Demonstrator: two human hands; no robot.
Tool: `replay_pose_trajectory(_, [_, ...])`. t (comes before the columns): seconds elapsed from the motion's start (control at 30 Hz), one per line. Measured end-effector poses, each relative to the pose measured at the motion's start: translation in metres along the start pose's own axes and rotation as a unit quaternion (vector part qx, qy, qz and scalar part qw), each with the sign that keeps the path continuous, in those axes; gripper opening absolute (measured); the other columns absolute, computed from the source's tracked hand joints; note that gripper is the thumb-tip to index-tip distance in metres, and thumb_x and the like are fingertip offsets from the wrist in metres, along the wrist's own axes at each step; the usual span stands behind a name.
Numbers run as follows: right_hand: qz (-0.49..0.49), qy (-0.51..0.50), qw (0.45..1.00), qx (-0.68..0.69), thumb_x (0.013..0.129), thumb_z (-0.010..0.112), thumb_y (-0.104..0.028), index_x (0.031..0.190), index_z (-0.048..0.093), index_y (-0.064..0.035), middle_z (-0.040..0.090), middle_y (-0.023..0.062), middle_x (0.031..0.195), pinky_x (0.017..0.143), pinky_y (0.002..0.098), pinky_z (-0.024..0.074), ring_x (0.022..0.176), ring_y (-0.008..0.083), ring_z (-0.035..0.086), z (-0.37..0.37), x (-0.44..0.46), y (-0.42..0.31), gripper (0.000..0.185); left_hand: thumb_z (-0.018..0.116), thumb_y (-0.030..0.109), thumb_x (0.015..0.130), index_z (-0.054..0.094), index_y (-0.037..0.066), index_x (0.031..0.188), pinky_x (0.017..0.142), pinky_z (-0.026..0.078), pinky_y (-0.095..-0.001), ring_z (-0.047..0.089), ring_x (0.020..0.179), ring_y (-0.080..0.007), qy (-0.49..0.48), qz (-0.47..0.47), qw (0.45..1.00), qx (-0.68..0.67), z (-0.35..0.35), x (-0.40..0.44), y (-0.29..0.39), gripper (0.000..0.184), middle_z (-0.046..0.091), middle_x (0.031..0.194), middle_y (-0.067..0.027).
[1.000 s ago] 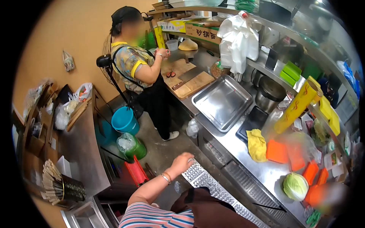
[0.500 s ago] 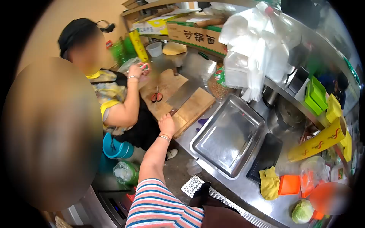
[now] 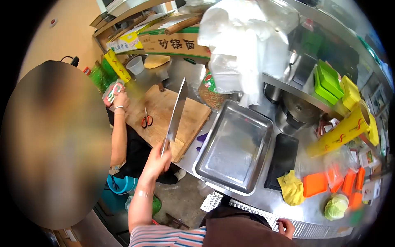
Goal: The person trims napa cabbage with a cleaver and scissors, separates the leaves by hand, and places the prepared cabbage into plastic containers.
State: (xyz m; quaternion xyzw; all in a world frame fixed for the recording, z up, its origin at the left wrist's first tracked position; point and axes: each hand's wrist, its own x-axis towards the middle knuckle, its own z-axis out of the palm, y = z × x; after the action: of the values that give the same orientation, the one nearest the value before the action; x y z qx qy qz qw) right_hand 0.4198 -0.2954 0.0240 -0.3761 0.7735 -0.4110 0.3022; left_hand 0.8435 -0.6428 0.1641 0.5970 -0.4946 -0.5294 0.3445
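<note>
Cleaver — long, grey steel blade, tip just past twelve o'clock — hangs above the wooden board, left hand fingers clamped on it; right hand's grip I cannot tell.

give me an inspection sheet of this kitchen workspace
Surface: steel counter, shiny, partly covered
Job's things: knife held over the wooden board; scissors lying on the board
Clutter: metal tray, yellow cloth and cabbage on the counter
Hands: left hand grips the knife; right hand near the counter's edge, contents unclear
Cables: nothing seen on the counter
Surroundings: co-worker's hand holds a pack; plastic bags hang above the counter
</note>
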Motion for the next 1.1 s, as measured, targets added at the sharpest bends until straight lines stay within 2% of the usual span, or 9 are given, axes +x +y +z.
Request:
replay_pose_trajectory(0.2, [-0.023,-0.164,0.986,0.012,0.088,0.065,-0.011,0.096,0.067,0.0015,0.068,0.0106,0.085,0.071,0.0282,0.0499,0.079,0.0158,0.064,-0.006,0.030,-0.121,0.015,0.062,0.003,0.074,0.054,0.003,0.089,0.052,0.037,-0.0206,0.041,0.058,-0.0035,-0.131,0.180,0.962,0.157,0.053,-0.117,-0.013,0.017,0.049,0.063,0.0040])
replay_pose_trajectory(0.33, [-0.089,-0.322,0.901,0.276,0.085,0.071,-0.017,0.139,0.037,-0.0058,0.063,0.0065,0.109,0.082,0.0296,0.0476,0.099,0.0144,0.059,0.001,0.042,-0.124,0.065,0.064,0.001,0.069,0.057,0.004,0.091,0.053,0.043,-0.0233,0.051,0.053,-0.0083,-0.227,0.306,0.903,0.200,0.158,-0.142,-0.014,0.024,0.056,0.063,-0.0037])
replay_pose_trajectory(0.47, [-0.132,-0.217,0.875,0.411,0.085,0.069,-0.015,0.139,0.039,-0.0054,0.057,0.0082,0.121,0.094,0.0346,0.0438,0.113,0.0165,0.053,-0.039,0.039,-0.095,0.063,0.071,0.008,0.069,0.056,0.005,0.101,0.060,0.052,-0.0365,0.064,0.066,-0.0306,-0.290,0.431,0.810,0.271,0.290,-0.162,-0.016,0.035,0.063,0.075,-0.0127])
replay_pose_trajectory(0.53, [-0.044,-0.104,0.880,0.461,0.093,0.060,-0.019,0.114,0.060,-0.0028,0.061,0.0054,0.114,0.089,0.0299,0.0465,0.106,0.0142,0.057,-0.077,0.030,-0.095,0.027,0.074,0.012,0.071,0.055,0.007,0.105,0.060,0.052,-0.0394,0.065,0.069,-0.0317,-0.312,0.516,0.759,0.246,0.359,-0.172,-0.017,0.040,0.065,0.083,-0.0134])
replay_pose_trajectory(0.73, [0.055,0.204,0.898,0.386,0.097,0.052,-0.019,0.093,0.061,-0.0030,0.065,0.0045,0.081,0.068,0.0275,0.0493,0.075,0.0121,0.062,-0.205,-0.012,-0.007,0.019,0.078,0.026,0.073,0.055,0.006,0.111,0.073,0.051,-0.0388,0.063,0.088,-0.0309,-0.491,0.534,0.668,0.165,0.506,-0.231,0.006,0.048,0.064,0.095,-0.0121])
replay_pose_trajectory(0.83, [0.072,0.339,0.916,0.199,0.096,0.053,-0.015,0.100,0.057,-0.0025,0.066,0.0066,0.082,0.064,0.0262,0.0476,0.075,0.0130,0.063,-0.279,-0.068,0.061,0.014,0.082,0.031,0.069,0.049,0.005,0.125,0.086,0.048,-0.0421,0.056,0.108,-0.0348,-0.485,0.588,0.617,0.194,0.573,-0.226,0.012,0.070,0.056,0.118,-0.0165])
replay_pose_trajectory(0.93, [0.062,0.447,0.887,-0.100,0.091,0.056,-0.005,0.114,0.053,-0.0032,0.063,0.0119,0.070,0.059,0.0346,0.0476,0.062,0.0232,0.061,-0.338,-0.105,0.078,0.023,0.085,0.041,0.062,0.037,0.008,0.139,0.096,0.043,-0.0455,0.044,0.123,-0.0389,-0.444,0.560,0.642,0.276,0.657,-0.232,0.033,0.097,0.043,0.134,-0.0222])
replay_pose_trajectory(1.0, [0.102,0.390,0.898,-0.174,0.089,0.057,-0.004,0.118,0.051,-0.0075,0.062,0.0149,0.072,0.058,0.0352,0.0475,0.062,0.0290,0.062,-0.358,-0.115,0.084,0.030,0.086,0.052,0.052,0.025,0.007,0.145,0.099,0.040,-0.0503,0.035,0.129,-0.0408,-0.410,0.574,0.568,0.423,0.706,-0.251,0.025,0.120,0.029,0.142,-0.0259])
replay_pose_trajectory(1.1, [0.131,0.347,0.909,-0.188,0.088,0.058,-0.007,0.119,0.050,-0.0127,0.063,0.0154,0.072,0.058,0.0409,0.0480,0.065,0.0359,0.062,-0.358,-0.106,0.102,0.032,0.087,0.050,0.050,0.024,0.005,0.145,0.096,0.043,-0.0478,0.042,0.123,-0.0409,-0.385,0.565,0.517,0.515,0.752,-0.255,0.004,0.122,0.038,0.135,-0.0265])
